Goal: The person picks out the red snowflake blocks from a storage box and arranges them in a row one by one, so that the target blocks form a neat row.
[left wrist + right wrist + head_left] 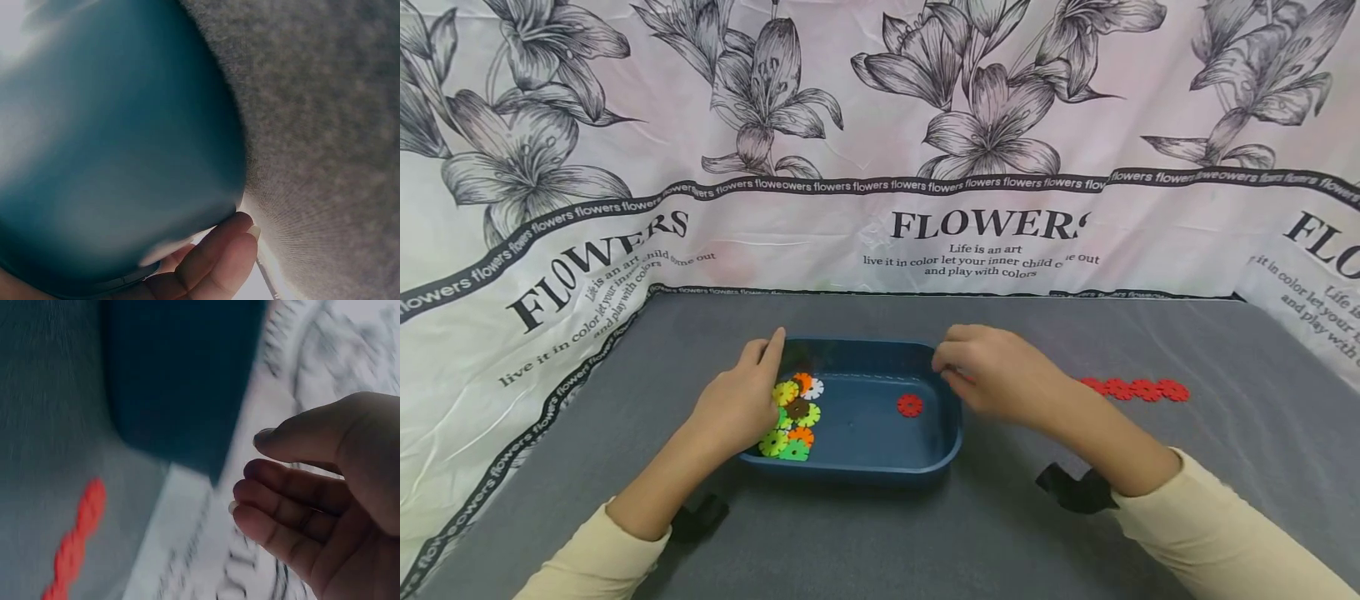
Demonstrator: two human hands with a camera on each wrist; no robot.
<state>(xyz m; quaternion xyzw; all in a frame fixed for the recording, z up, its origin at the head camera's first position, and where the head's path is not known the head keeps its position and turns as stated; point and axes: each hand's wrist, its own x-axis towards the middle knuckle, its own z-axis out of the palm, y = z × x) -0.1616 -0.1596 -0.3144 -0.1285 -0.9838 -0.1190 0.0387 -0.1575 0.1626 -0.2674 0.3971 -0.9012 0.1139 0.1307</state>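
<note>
A dark blue plastic bin (857,472) stands on the grey table. My left hand (736,410) grips its left end, with fingertips (228,256) against the outside in the left wrist view. Notched flower-shaped discs in yellow, green, orange, white and brown (797,409) lie inside by that hand, partly hidden by it. A single red notched disc (910,406) lies on the bin floor toward the right. Beside the right rim hovers my right hand (1003,372), its fingers loosely bent with nothing between them in the right wrist view.
A row of overlapping red discs (1146,390) lies on the table right of the bin, partly behind my right forearm. Behind the grey tabletop (880,550) hangs a white cloth (805,242) printed with flowers and lettering. Dark straps (1075,490) show near both sleeves.
</note>
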